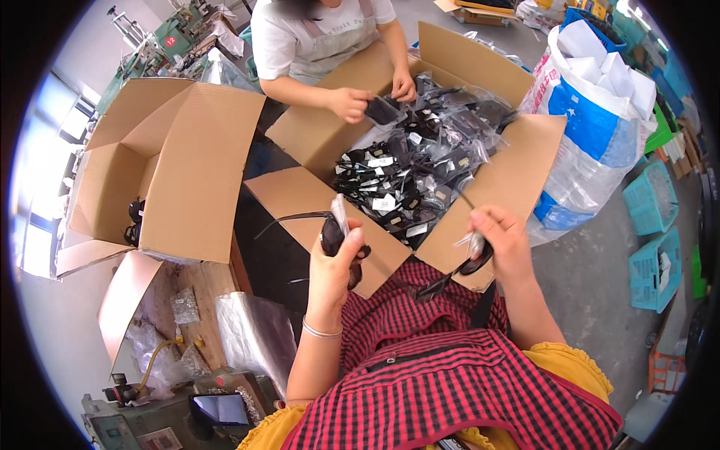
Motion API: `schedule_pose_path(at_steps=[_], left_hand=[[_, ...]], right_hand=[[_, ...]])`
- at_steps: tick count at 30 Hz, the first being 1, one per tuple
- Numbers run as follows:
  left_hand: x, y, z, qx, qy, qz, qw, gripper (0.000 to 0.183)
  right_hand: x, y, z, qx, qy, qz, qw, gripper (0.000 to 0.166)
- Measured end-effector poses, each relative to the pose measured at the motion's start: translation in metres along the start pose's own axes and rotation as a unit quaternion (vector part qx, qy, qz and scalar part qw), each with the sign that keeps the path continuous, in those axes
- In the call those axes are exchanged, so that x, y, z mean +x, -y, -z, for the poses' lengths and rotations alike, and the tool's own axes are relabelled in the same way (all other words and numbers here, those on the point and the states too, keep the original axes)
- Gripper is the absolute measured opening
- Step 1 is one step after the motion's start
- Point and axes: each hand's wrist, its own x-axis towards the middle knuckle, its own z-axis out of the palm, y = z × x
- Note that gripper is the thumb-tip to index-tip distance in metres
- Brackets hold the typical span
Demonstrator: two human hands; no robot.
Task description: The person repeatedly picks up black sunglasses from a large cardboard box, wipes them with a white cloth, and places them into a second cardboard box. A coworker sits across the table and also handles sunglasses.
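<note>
My left hand [332, 256] grips dark sunglasses [333, 236] with a white tag, their thin temple arms sticking out to the left. In my right hand [500, 242] is another pair of black sunglasses [475, 263], one lens hanging below the fingers beside a crumpled pale tag or wrapper. Both hands are over the near flaps of a large open cardboard box [472, 225]. Inside it lies a heap of tagged black sunglasses [388, 185], many in clear plastic sleeves [467, 124].
Across the box a person [323, 50] handles a sleeved dark item [384, 109]. Left stands a second open carton [191, 169] with black eyewear inside. A woven sack [590, 135] is at right, near turquoise baskets [655, 270]. Green machinery [152, 416] and a foil sheet [259, 332] sit at lower left.
</note>
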Motion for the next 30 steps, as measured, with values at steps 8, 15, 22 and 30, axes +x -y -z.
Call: schedule_pose_path(at_steps=[8, 15, 22, 30], left_hand=[[-0.018, -0.030, -0.002, 0.266, 0.174, -0.244, 0.916, 0.054], [-0.031, 0.026, -0.032, 0.202, 0.390, 0.047, 0.897, 0.039], [-0.017, -0.006, 0.004, -0.056, 0.307, -0.022, 0.950, 0.025], [-0.008, 0.001, 0.031, -0.113, 0.295, 0.032, 0.948, 0.040]], right_hand=[[0.001, 0.015, -0.027, -0.208, 0.034, 0.087, 0.974, 0.023], [0.026, -0.022, -0.046, 0.017, 0.191, -0.089, 0.977, 0.029], [0.156, -0.072, -0.024, -0.302, 0.092, -0.083, 0.945, 0.022], [0.250, -0.216, -0.027, -0.581, 0.045, -0.098, 0.807, 0.032]])
